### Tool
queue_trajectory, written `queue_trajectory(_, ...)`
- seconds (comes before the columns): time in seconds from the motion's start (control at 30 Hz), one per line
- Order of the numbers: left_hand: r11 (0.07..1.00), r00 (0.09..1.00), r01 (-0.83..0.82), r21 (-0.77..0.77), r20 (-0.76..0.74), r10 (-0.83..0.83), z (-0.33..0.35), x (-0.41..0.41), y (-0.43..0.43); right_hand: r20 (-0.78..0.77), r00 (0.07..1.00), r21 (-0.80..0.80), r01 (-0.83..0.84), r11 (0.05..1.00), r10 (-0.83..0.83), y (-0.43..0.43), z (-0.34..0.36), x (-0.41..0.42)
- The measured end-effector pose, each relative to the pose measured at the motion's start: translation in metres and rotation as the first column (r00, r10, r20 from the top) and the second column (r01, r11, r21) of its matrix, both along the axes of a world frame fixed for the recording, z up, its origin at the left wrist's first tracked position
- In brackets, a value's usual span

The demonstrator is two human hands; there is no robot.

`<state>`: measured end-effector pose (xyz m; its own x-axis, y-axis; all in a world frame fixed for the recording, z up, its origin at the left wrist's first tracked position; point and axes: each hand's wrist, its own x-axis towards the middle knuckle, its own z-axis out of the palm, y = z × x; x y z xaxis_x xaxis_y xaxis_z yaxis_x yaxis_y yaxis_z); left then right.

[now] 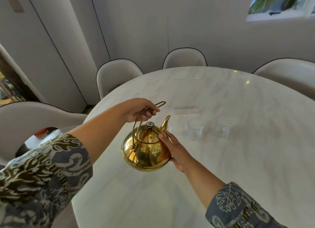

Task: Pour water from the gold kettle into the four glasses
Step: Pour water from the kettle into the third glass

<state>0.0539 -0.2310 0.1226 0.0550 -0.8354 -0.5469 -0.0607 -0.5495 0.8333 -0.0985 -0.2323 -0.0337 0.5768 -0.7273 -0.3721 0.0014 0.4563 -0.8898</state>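
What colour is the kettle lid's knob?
Dark silvery metal knob on the shiny gold kettle; head view.

At the lower left of the frame there is a wide, loose cloth sleeve (42, 173) in dark blue-grey and brown, covered with curly cream leaf and swirl shapes. It ends near the elbow, so the forearm is bare. At the lower right, a second sleeve (238, 209) of the same patterned cloth shows big pale leaves. Both hands wear no gloves.
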Motion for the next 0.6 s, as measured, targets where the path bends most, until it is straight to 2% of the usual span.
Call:
queue_trajectory(0.1,0.999,0.999,0.043,-0.003,0.004,-0.043,0.004,-0.013,-0.003,0.031,0.999,0.032,0.036,0.999,-0.037,-0.001,0.001,-0.014)
queue_trajectory(0.37,0.978,0.965,0.205,0.041,0.159,-0.209,0.010,-0.046,-0.015,-0.002,0.989,0.032,0.146,0.989,-0.146,-0.011,-0.001,-0.048)
queue_trajectory(0.6,0.978,0.947,0.208,-0.005,0.252,-0.200,0.009,-0.070,-0.046,0.017,0.987,0.132,0.155,0.979,-0.159,-0.022,-0.004,-0.059)
